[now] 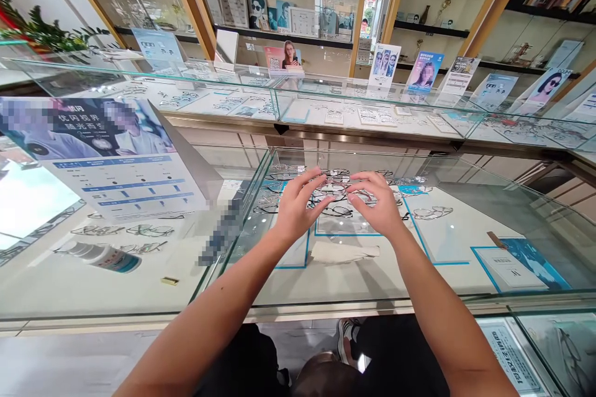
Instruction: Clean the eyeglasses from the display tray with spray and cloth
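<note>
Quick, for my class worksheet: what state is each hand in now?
Left hand: curved, thumb apart from fingertips; whether it grips anything thin cannot be told.
Right hand: also curved; any grip cannot be told.

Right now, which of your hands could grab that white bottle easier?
Left, I think. The white bottle lies off to the left, nearer the left hand; the right hand is farther across.
</note>
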A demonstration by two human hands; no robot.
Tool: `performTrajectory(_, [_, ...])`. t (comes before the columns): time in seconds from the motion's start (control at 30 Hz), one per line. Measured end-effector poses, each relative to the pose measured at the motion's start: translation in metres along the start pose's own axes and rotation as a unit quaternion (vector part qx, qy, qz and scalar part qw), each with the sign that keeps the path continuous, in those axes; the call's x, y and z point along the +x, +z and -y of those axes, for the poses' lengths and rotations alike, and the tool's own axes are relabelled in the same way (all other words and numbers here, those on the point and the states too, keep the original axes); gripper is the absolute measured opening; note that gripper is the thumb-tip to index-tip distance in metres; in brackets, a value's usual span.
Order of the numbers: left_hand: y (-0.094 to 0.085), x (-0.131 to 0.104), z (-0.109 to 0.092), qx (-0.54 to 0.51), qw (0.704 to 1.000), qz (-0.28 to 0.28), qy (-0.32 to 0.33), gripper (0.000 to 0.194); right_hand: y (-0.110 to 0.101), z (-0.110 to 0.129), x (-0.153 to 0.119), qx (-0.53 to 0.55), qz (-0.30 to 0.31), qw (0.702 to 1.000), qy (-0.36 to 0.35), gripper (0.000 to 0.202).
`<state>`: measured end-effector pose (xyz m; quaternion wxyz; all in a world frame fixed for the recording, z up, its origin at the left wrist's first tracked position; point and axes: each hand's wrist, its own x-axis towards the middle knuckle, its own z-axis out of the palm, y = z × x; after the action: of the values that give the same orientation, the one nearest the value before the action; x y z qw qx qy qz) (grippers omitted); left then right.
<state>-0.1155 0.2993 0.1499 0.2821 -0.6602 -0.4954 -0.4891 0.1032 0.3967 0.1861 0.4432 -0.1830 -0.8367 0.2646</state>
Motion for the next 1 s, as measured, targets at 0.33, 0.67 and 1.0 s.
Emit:
performTrajectory(0.33, [-0.005,0.002,-0.009,-0.041,0.999,0.008,-0.017,0.060,-0.004,0.002,0.001,0.017,0.013,1.000,0.006,0.019])
performTrajectory(0.67, [-0.014,0.013,-0.031,-0.093,0.994,0.030,-0.053,0.055,-0.019,0.004,0.006,0.123,0.113,0.985,0.042,0.021])
performTrajectory(1.0, [-0.012,0.010,-0.031,-0.120,0.988,0.057,-0.080,0.055,-0.016,-0.001,0.004,0.213,0.122,0.961,0.126,0.029])
